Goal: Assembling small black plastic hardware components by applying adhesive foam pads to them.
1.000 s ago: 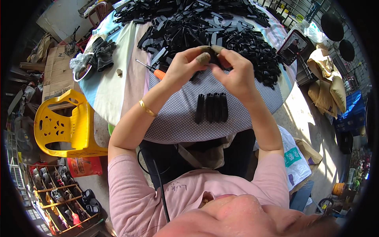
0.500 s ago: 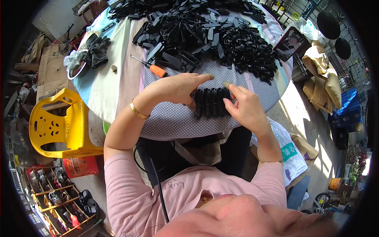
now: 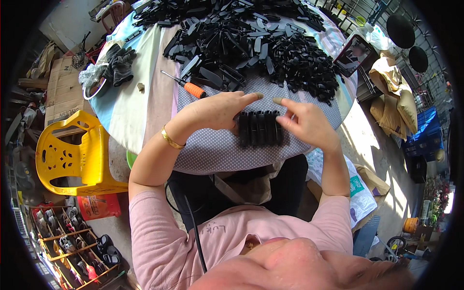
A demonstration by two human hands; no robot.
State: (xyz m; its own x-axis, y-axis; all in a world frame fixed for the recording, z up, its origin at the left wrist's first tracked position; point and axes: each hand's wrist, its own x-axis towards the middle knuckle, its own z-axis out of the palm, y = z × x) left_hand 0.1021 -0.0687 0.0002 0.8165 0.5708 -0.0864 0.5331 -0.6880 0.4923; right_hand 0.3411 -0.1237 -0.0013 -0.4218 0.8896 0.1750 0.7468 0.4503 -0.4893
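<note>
A row of several black plastic pieces (image 3: 261, 129) stands side by side on the dotted tablecloth in front of me. My left hand (image 3: 223, 110) is at the row's left end, its forefinger stretched out past the far side; its thumb is mostly hidden. At the right end is my right hand (image 3: 309, 122), forefinger stretched out and thumb apart from it, close to the last piece. I cannot tell whether it touches. Both forefingers have a dull covering on the tip. Beyond my left hand lies a screwdriver (image 3: 194, 90) with an orange handle.
A large heap of black plastic parts (image 3: 217, 43) covers the table's far side. Dark gloves (image 3: 120, 65) lie at the far left, and a phone (image 3: 353, 55) stands at the right edge. A yellow chair (image 3: 99, 159) is left of the table (image 3: 137, 106).
My right hand has shifted slightly right, its fingers drawn back from the row's end. The row now shows more fully and sits slightly nearer to me. My left hand has barely moved.
</note>
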